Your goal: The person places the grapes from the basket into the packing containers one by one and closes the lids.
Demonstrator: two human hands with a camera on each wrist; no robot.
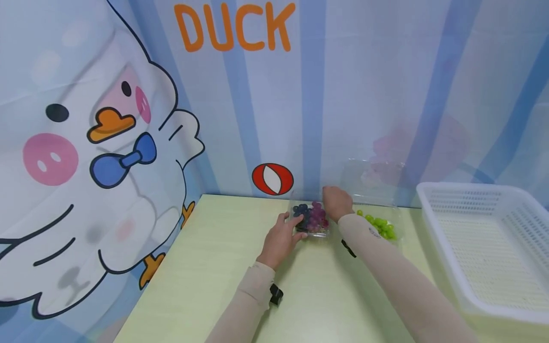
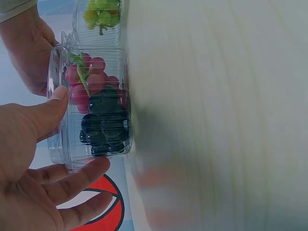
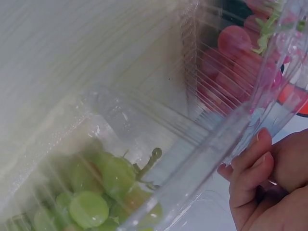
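Note:
A clear plastic clamshell box [image 2: 103, 103] with dark and red grapes [image 2: 95, 83] stands near the table's back edge, its lid [image 2: 57, 144] down over the fruit. My left hand [image 1: 279, 240] holds its left end, thumb [image 2: 59, 92] over the lid and fingers [image 2: 91, 171] along the side wall. At the lid's right end is my right hand [image 1: 337, 202], its fingers curled, with fingertips [image 3: 262, 137] right at the rim. Just right of it stands a second clear box [image 3: 113, 120] holding green grapes [image 1: 379, 225], its lid [image 1: 373, 176] raised at the back.
A white plastic basket [image 1: 442, 252] stands on the right side of the pale table [image 1: 206, 267]. Behind the table hangs a blue striped backdrop [image 1: 274, 105] with a cartoon duck [image 1: 107, 228] at left. Black wrist devices [image 1: 276, 295] sit at both cuffs.

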